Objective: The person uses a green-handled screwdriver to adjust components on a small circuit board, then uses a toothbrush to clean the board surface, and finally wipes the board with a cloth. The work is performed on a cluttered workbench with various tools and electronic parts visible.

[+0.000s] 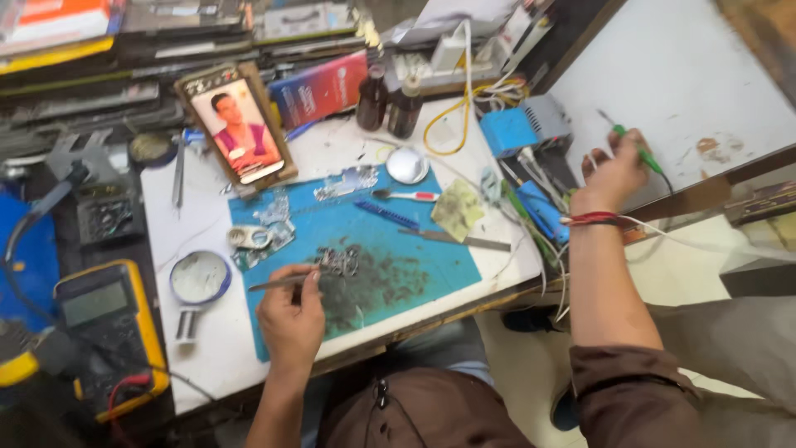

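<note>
Left hand fingers pinched together on thin metal tweezers, tips lying over the blue work mat beside a small metal part. Right hand fingers closed around a green-handled tool, out past the table's right edge. Nearby: toothbrush, round tin, yellow multimeter.

Open room is showing on the white desk at lower left and on the blue mat right of centre. Bottles, a propped phone and cables are crowding the top; a yellow meter is blocking the left edge.
</note>
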